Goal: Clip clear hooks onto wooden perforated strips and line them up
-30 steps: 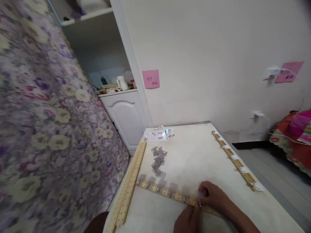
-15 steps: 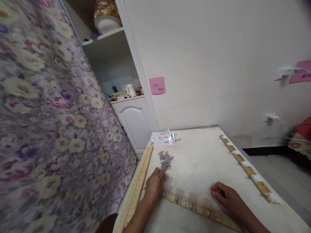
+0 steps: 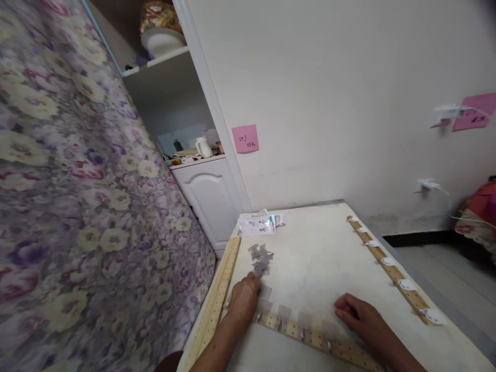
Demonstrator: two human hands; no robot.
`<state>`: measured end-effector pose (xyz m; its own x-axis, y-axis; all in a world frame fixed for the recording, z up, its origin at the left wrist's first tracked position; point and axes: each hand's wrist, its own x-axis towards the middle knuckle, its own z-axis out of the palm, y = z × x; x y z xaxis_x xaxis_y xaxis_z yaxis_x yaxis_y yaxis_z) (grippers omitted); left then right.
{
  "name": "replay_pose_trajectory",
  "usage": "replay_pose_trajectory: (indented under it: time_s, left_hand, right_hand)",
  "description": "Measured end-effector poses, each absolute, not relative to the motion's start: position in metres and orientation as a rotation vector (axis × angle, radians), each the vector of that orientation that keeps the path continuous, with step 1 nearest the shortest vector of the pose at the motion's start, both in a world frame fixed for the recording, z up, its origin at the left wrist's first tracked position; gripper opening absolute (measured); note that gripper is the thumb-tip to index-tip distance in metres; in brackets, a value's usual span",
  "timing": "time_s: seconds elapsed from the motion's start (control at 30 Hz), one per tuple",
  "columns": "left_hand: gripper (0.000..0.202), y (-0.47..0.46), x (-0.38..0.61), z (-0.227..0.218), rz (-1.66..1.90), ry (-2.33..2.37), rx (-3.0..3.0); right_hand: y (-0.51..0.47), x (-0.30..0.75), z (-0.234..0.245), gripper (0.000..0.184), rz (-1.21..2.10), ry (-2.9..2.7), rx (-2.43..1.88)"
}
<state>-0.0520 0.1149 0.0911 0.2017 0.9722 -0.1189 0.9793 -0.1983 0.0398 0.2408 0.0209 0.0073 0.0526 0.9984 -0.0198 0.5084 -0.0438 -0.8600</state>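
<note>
Cream-white desk (image 3: 306, 248) against white wall (image 3: 310, 103). Ten o'clock: heap of small flat grey tabs (image 3: 262, 260), left hand (image 3: 245, 295) at its near edge, grasp cannot be told. Five: right hand (image 3: 354, 311), fingers loosely curled, contents likewise. Six: perforated pale-wood strip (image 3: 294, 329). Three: wooden strip with white tags (image 3: 394, 273). Room, nine: floral curtain (image 3: 96, 217).

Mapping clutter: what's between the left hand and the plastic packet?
Head view: a pile of grey pieces lies between the left hand and the plastic packet.

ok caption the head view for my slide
Left hand at the grey pieces, right hand near a perforated wooden strip.
</note>
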Motion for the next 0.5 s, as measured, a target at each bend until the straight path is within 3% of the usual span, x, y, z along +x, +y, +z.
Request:
replay_pose_trajectory:
  time_s: [0.37,0.5]
  left_hand:
    - [0.025,0.096,-0.043,0.113,0.156,1.883,2.583]
    - [0.016,0.078,-0.02,0.119,0.532,1.662,2.465]
  right_hand:
    - [0.016,0.236,0.025,0.017,0.883,-1.438,-1.541]
    - [0.015,0.232,0.034,0.017,0.965,-1.336,-1.443]
